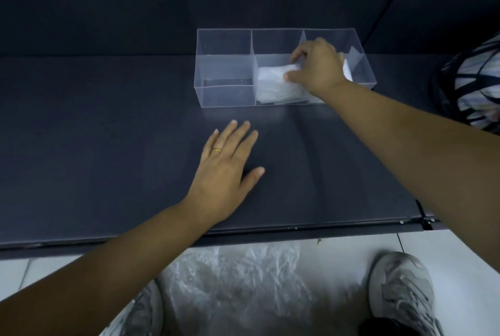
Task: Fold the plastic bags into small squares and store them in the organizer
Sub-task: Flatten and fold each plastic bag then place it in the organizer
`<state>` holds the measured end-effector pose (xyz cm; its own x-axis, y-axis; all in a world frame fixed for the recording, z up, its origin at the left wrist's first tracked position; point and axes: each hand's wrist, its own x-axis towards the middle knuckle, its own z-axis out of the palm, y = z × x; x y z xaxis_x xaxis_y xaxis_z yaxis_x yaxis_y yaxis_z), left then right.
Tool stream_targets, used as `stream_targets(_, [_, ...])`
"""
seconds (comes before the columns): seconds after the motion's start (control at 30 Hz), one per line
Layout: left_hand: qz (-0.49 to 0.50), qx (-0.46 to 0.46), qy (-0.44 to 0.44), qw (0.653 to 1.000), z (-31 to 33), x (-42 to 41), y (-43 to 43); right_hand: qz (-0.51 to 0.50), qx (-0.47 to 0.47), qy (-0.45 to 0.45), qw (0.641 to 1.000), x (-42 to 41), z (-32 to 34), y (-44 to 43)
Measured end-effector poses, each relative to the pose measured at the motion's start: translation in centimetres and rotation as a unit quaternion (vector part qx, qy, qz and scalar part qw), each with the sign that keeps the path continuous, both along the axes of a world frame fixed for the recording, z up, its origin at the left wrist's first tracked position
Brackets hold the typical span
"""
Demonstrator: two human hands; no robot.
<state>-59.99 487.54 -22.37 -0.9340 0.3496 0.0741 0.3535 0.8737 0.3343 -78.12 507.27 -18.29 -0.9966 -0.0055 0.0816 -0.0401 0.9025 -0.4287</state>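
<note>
A crumpled clear plastic bag is spread on the pale floor between two grey shoes, just below the edge of the dark table. The left hand is laid flat on the table near the front edge, its fingers straight and slightly spread, with nothing held; a gold ring is worn on one finger.

Further back, a clear organizer is set on the table with its long axis running left to right, the right end turned slightly toward the camera. It is divided into several compartments. A folded bag, white, translucent and roughly square, is pinched at its right edge between the thumb and curled fingers of the right hand. It is held at the top of a stack of folded bags in the middle front compartment. More white plastic is seen in the right compartment, mostly hidden by the hand.
</note>
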Motion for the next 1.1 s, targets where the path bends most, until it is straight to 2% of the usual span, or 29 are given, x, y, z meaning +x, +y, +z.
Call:
stream_targets(0.07, [-0.003,-0.038,-0.033,0.999,-0.8,1.7,-0.2,0.004,-0.041,0.041,0.998,1.8,0.7,0.1])
stream_targets(0.13, [0.001,-0.075,-0.059,0.995,-1.6,3.3,-0.8,0.040,-0.069,0.119,0.990,5.8,1.4,-0.2])
stream_targets(0.2, [0.004,-0.107,-0.067,0.992,-2.3,4.7,-1.6,0.143,-0.096,0.183,0.968,11.8,1.3,-0.9])
stream_targets(0.23, [0.001,-0.121,-0.060,0.991,-2.6,5.2,-1.9,0.209,-0.111,0.186,0.954,15.6,0.8,-1.1])
stream_targets(0.3, [-0.008,-0.132,-0.043,0.990,-2.8,5.7,-2.4,0.344,-0.115,0.137,0.922,23.3,-1.1,-1.4])
stream_targets(0.37, [-0.013,-0.131,-0.038,0.991,-2.9,5.9,-2.5,0.453,-0.056,0.013,0.889,29.5,-4.7,-1.1])
stream_targets(0.43, [-0.014,-0.131,-0.038,0.991,-2.9,5.9,-2.5,0.481,0.045,-0.147,0.863,32.7,-8.5,-0.4])
stream_targets(0.47, [-0.015,-0.132,-0.037,0.990,-3.0,5.9,-2.5,0.484,0.105,-0.195,0.846,33.4,-10.2,0.0])
stream_targets(0.53, [-0.014,-0.128,-0.035,0.991,-3.2,5.9,-2.5,0.478,0.201,-0.223,0.825,33.7,-12.6,0.2])
stream_targets(0.57, [-0.015,-0.124,-0.036,0.992,-3.2,5.9,-2.6,0.480,0.236,-0.205,0.820,33.7,-13.2,0.1])
stream_targets(0.63, [-0.014,-0.121,-0.038,0.992,-3.2,5.9,-2.7,0.468,0.232,-0.168,0.836,33.4,-13.8,-0.5])
stream_targets(0.67, [-0.013,-0.123,-0.039,0.992,-3.1,5.9,-2.7,0.467,0.210,-0.185,0.839,33.1,-13.9,-0.7])
stream_targets(0.73, [-0.015,-0.115,-0.050,0.992,-2.7,5.9,-2.7,0.447,0.104,-0.217,0.861,32.6,-13.3,-0.7])
stream_targets(0.77, [-0.014,-0.093,-0.066,0.993,-2.4,5.8,-2.7,0.428,0.058,-0.239,0.870,32.3,-12.3,-0.6])
stream_targets(0.83, [0.003,0.005,-0.148,0.989,-1.1,5.5,-2.9,0.374,-0.060,-0.255,0.890,31.6,-8.8,-0.5])
stream_targets(0.87, [0.019,0.080,-0.212,0.974,-0.1,5.4,-3.0,0.347,-0.124,-0.255,0.894,30.9,-6.8,-0.5])
stream_targets(0.9, [0.034,0.168,-0.283,0.944,1.0,5.3,-3.1,0.307,-0.192,-0.254,0.897,30.1,-4.7,-0.3])
stream_targets(0.97, [0.024,0.347,-0.421,0.837,3.3,5.5,-3.1,0.229,-0.297,-0.244,0.894,27.9,-1.1,0.0])
stream_targets(1.0, [0.001,0.391,-0.467,0.793,4.3,5.6,-2.9,0.198,-0.327,-0.227,0.896,26.7,0.2,0.2])
stream_targets(1.03, [-0.026,0.403,-0.491,0.772,5.0,5.7,-2.8,0.170,-0.351,-0.210,0.897,25.4,1.1,0.4])
stream_targets(1.1, [-0.050,0.384,-0.493,0.779,5.8,5.7,-2.5,0.112,-0.388,-0.188,0.895,22.8,2.2,0.7])
